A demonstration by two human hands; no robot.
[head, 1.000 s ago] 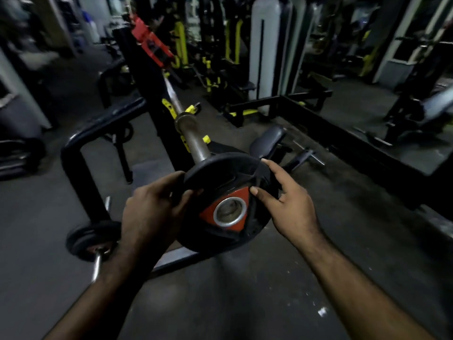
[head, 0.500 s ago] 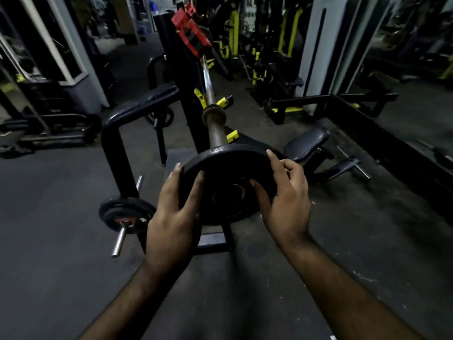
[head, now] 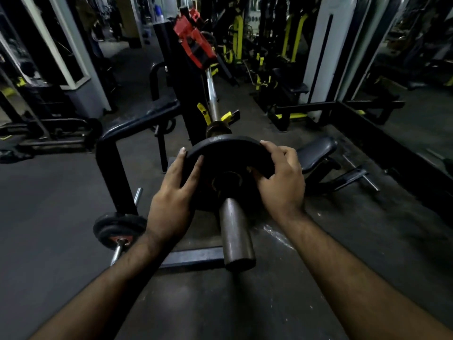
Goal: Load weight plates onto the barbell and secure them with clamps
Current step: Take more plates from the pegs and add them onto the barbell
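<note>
Plate threaded on bar sleeve, my left hand and right hand clasp its rim; next I'd push it to the collar, then clamp.

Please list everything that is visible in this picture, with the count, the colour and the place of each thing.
weight plate: 1, black, on the barbell sleeve, held at both sides
barbell sleeve: 1, grey metal, centre, pointing toward the camera
barbell shaft: 1, silver, on the rack behind the plate
rack upright: 1, black, centre back
small plate: 1, black with red hub, on a peg, lower left
padded seat: 1, black, right of the plate
left hand: 1, on the plate's left edge
right hand: 1, on the plate's right edge
</note>
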